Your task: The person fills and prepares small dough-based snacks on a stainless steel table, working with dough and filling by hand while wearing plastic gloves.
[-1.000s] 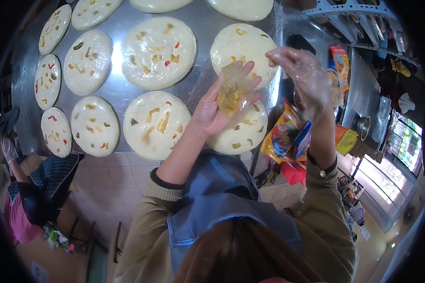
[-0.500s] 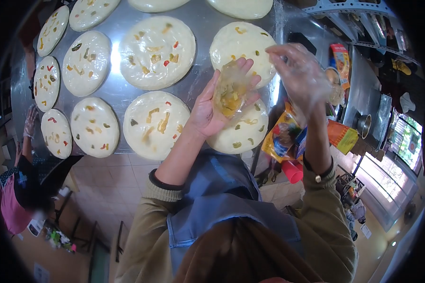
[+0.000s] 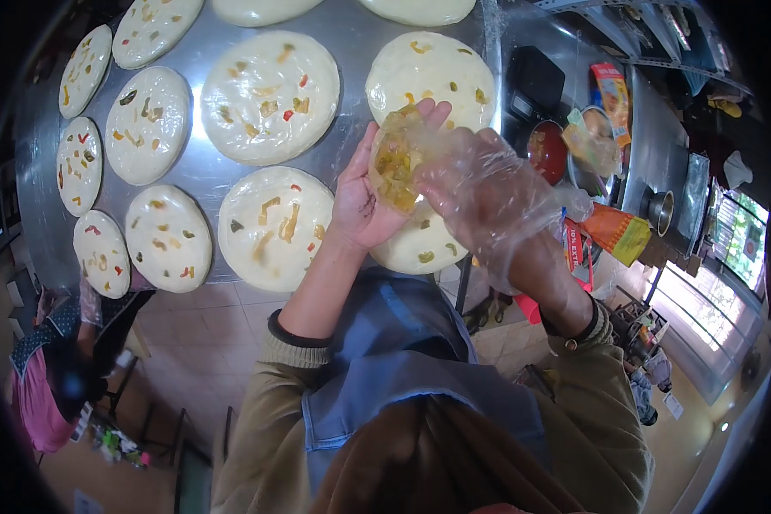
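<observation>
the left hand [image 3: 364, 208], palm up, thumb apart, cradles glossy yellow-green chopped pieces [image 3: 394, 167]; at their four o'clock, the clear-plastic-gloved right hand [image 3: 484, 188] hides its grip; round white dough [image 3: 444, 64] lies at one o'clock.

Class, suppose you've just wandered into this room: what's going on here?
A person's bare left hand holds a see-through packet of yellowish pieces on its open palm. Their right hand, in clear plastic, is at the packet; whether its fingers grip anything is unclear. Pale dough rounds lie in rows on a shiny metal table, many dotted with coloured bits. Another person in pink is at the lower left.
</observation>
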`<state>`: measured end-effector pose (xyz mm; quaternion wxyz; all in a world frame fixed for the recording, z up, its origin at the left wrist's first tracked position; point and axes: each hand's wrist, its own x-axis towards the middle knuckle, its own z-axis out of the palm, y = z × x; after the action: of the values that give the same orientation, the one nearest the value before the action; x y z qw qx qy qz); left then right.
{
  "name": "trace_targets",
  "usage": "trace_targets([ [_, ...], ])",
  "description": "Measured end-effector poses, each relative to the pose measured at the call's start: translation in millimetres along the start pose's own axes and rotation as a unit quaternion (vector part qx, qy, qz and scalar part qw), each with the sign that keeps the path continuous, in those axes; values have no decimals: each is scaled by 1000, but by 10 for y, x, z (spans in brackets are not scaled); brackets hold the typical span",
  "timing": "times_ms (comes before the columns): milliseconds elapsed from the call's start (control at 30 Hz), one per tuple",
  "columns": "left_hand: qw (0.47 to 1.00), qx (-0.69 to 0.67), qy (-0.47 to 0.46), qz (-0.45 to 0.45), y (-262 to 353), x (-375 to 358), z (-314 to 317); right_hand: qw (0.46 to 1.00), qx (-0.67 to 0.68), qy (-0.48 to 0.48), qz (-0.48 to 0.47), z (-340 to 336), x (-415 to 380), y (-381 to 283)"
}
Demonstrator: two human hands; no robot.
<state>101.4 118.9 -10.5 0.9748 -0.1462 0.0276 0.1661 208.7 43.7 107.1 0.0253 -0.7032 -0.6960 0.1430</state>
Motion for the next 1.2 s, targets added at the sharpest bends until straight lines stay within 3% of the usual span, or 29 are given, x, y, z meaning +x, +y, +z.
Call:
trace_targets([
  [133, 998, -60, -6, -13, 2, -27, 11, 999, 35, 19, 15, 22, -6, 30],
  [333, 996, -82, -19, -32, -25, -97, -76, 988, 60, 139, -35, 252, -1, -8],
  [433, 994, 53, 92, -13, -38, -99, 13, 979, 98, 166, -65, 279, 1, -3],
  [600, 999, -21, -2, -39, 0, -128, -154, 977, 126, 162, -66, 298, 51, 51],
  [700, 993, -91, -68, -40, 19, -94, -152, 995, 98, 21, 11, 26, 171, -5],
  [733, 988, -117, -89, -38, 23, -79, -129, 993, 112, 46, 16, 75, 167, 13],
  [800, 997, -67, -32, -14, 39, -47, -60, 985, 141, 95, 26, 218, 159, 84],
  [900, 1000, -10, -4, -5, 60, -33, -62, 979, 191, 11, 68, 189, 220, 141],
  [1100, 1000, 13, 17, -6, 122, -94, -172, 866, 460, -8, 194, 32, 215, 494],
  [1200, 999, 21, 29, 6, 173, -154, -221, 899, 392, 102, 166, 136, 167, 734],
])
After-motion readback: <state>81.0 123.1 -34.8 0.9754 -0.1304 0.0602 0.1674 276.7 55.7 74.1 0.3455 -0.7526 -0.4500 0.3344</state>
